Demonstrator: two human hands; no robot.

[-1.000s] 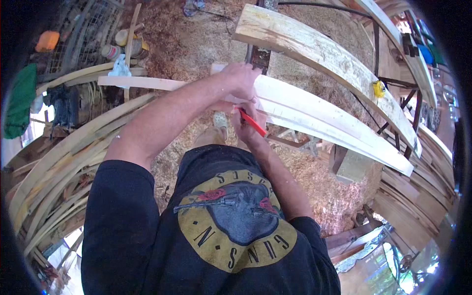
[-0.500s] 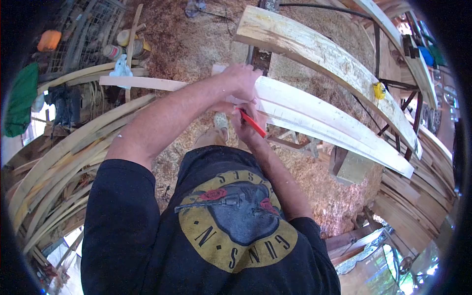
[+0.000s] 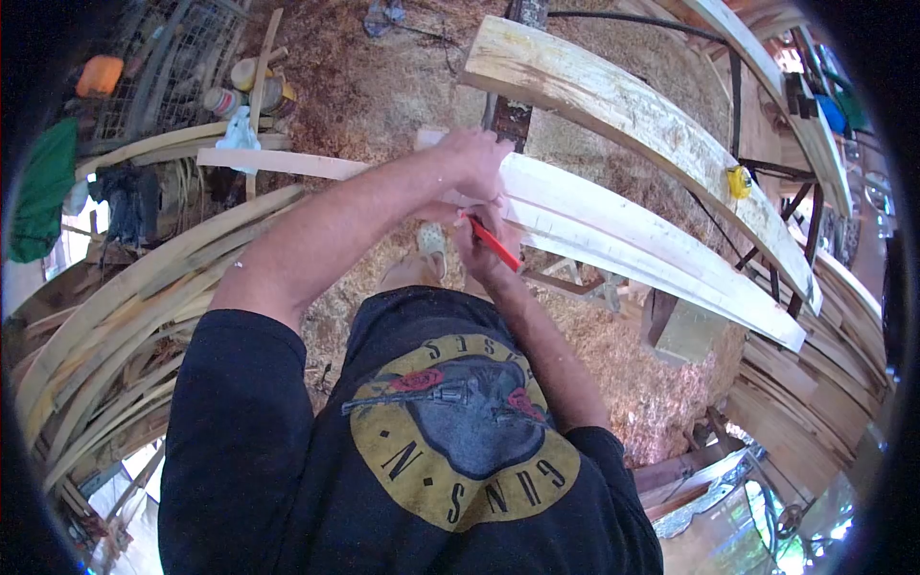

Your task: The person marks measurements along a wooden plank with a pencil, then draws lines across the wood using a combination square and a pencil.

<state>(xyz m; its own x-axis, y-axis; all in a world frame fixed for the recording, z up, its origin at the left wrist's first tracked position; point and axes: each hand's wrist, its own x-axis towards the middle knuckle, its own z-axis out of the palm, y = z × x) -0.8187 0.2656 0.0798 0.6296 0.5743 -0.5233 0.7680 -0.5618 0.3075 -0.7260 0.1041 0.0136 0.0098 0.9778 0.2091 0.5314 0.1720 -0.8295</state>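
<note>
My left hand [image 3: 470, 163] lies over the near end of a pale planed board [image 3: 613, 216], its fingers bent round the board or a thin strip on it. Just below, my right hand [image 3: 476, 240] is closed around a red pencil-like tool [image 3: 496, 245], whose tip end is by the board's lower edge. A thin light strip [image 3: 287, 161] runs out to the left from under my left forearm. Short marks show along the pale board. What the left fingers press on is partly hidden.
A thick rough plank [image 3: 613, 96] lies beyond the board, with a yellow tape measure [image 3: 739, 182] on it. Curved strips [image 3: 144, 297] are stacked at the left, more boards [image 3: 815, 383] at the right. A pale block [image 3: 685, 331] stands below the board; shavings cover the floor.
The view has shifted very slightly. Both hands and the red tool stay in nearly the same place on the board.
</note>
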